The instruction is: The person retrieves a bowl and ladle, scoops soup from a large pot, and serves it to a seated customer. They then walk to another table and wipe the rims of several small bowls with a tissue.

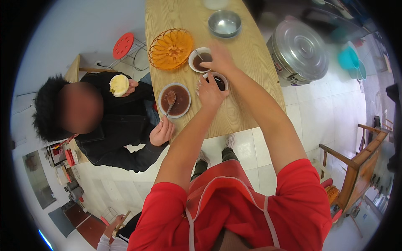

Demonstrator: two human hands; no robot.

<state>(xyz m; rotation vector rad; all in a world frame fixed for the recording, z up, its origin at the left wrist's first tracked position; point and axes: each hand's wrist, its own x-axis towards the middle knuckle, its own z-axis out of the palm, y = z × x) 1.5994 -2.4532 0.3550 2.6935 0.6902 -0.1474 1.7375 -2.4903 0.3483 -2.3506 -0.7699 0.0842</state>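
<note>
My left hand point(209, 95) spans a small white bowl point(226, 84) of dark liquid, its fingers and thumb on opposite sides of the rim. Just beyond stands a second white bowl point(191, 61), holding brown liquid and a metal spoon point(198, 54). My right hand point(221, 59), blurred, is at the right side of that second bowl, thumb over its edge; whether it grips the bowl cannot be made out. Both bowls rest on a wooden table point(248, 103).
Left of my hands, a seated person point(119, 125) spoons from a bowl of reddish-brown porridge point(180, 106) and holds a bitten bun point(119, 85). An orange wire-rimmed basket point(172, 49) and a steel bowl point(224, 23) stand farther back. A large lidded steel pot point(300, 50) is right of the table.
</note>
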